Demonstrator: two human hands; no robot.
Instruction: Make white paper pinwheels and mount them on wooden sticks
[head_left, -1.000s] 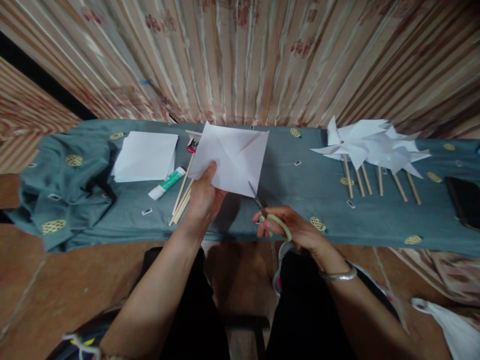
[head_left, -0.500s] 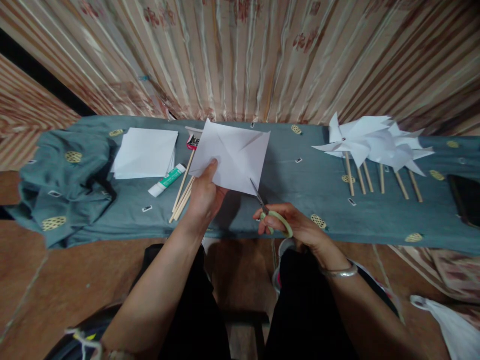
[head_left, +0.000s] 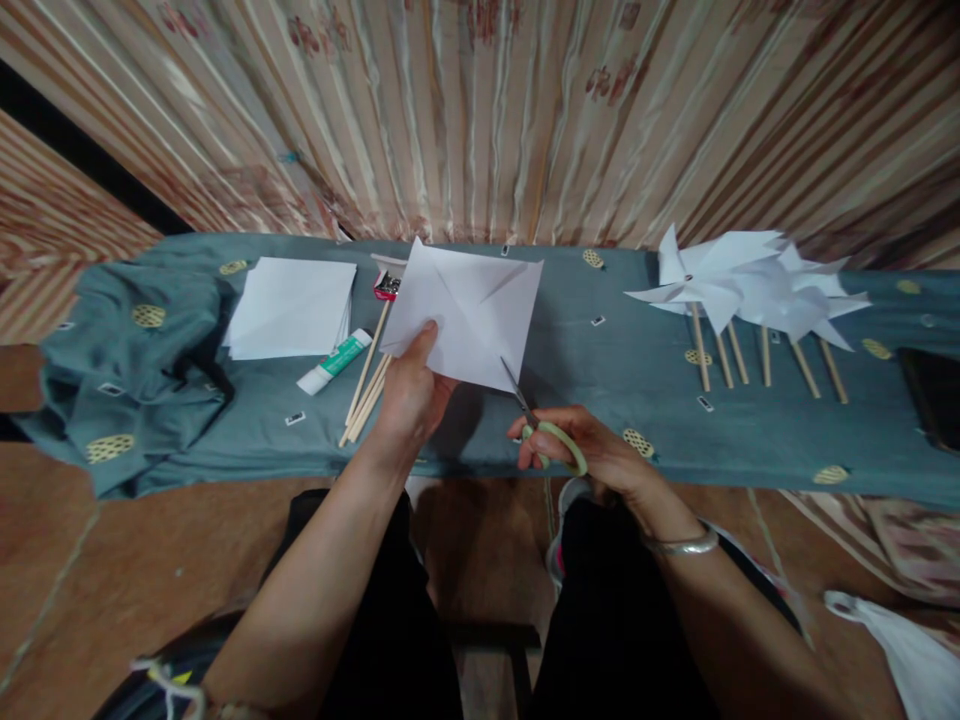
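Note:
Pinched by its lower left edge, a white square sheet of paper [head_left: 472, 300] with diagonal creases is held above the cloth in my left hand [head_left: 416, 390], thumb on top. My right hand [head_left: 570, 445] grips a pair of scissors [head_left: 551, 437] with pale green handles. The scissors' blades lie at the sheet's lower right corner, pointing up toward its middle. Just left of my left hand, several wooden sticks [head_left: 367, 400] rest on the cloth, partly hidden by the hand and sheet. A small red box [head_left: 387, 286] of metal pins or tacks sits behind them.
A stack of white paper [head_left: 292, 305] and a green-and-white glue stick [head_left: 334, 362] lie at left. Several paper pinwheels [head_left: 757, 285] on sticks lie at right, beside a dark phone [head_left: 930, 395]. Blue-green patterned cloth [head_left: 585, 380] covers the narrow table; a striped curtain [head_left: 480, 120] hangs behind.
Almost nothing differs. Both hands, the sheet and the scissors keep practically the same positions, and the view has shifted very slightly.

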